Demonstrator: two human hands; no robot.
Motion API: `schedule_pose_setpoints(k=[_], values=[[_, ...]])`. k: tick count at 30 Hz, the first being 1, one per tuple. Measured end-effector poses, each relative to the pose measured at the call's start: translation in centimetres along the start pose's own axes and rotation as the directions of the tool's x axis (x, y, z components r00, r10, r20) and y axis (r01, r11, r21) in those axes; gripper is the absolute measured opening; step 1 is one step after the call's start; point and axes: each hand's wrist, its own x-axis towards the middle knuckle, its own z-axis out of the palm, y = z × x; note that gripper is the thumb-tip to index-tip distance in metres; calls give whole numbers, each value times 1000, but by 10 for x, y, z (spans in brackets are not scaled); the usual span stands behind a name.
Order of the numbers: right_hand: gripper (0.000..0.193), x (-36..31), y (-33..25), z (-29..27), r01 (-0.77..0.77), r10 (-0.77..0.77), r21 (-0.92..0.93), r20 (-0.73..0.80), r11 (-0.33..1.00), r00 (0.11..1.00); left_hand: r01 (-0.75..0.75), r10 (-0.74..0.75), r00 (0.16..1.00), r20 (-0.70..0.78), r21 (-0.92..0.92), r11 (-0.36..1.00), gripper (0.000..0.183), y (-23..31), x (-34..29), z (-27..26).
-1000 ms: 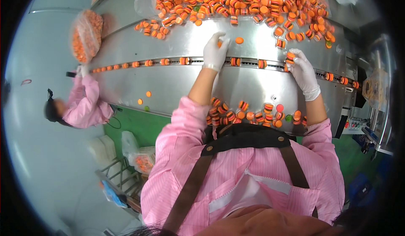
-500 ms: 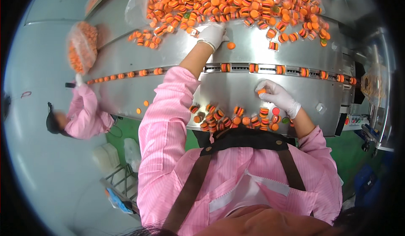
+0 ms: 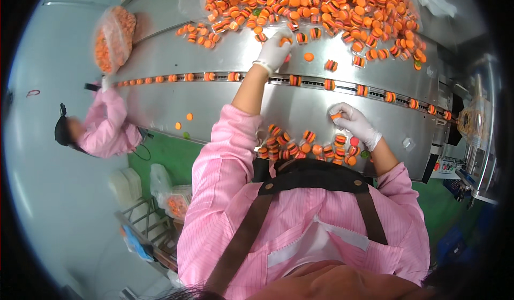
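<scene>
My left hand (image 3: 273,53), white-gloved, reaches to the near edge of a big pile of burger-shaped gummy candies (image 3: 321,5), layered orange, dark and red. Its fingers are closed around one orange-topped gummy candy (image 3: 285,41). A single orange disc (image 3: 309,57) and a gummy candy (image 3: 331,65) lie to the right of that hand. My right hand (image 3: 357,126), also gloved, is held over the steel table between the conveyor and my body. It pinches an orange gummy piece (image 3: 335,116) between thumb and fingers. Close to my apron lies a smaller heap of gummy candies (image 3: 289,147).
A narrow conveyor (image 3: 278,79) crosses the steel table (image 3: 214,104), carrying spaced gummy candies toward a machine (image 3: 474,134) on the right. At far left a co-worker (image 3: 101,128) in pink stands beside a filled clear bag (image 3: 114,40). Loose discs (image 3: 182,123) lie near the table's left edge.
My left hand has drawn slightly back from the pile, and an orange gummy candy now shows in its fingers. One gummy candy newly lies right of it. My right hand keeps its pinch; the view has shifted.
</scene>
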Motion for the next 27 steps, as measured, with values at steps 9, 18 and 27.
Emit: schedule_pose_setpoints(k=[9,18,27], values=[[26,-1,-17,16,-32,9,-211,-110,977,994,22,-158,981,-115,-739,674,29,-83,-107,-44],[31,7,-2,10,-50,-34,-569,-135,821,990,242,-297,954,-48,-466,851,26,-107,-155,-42],[37,11,-34,55,110,-252,-513,-216,851,943,-52,-325,938,-122,-975,217,35,-110,-167,-34]])
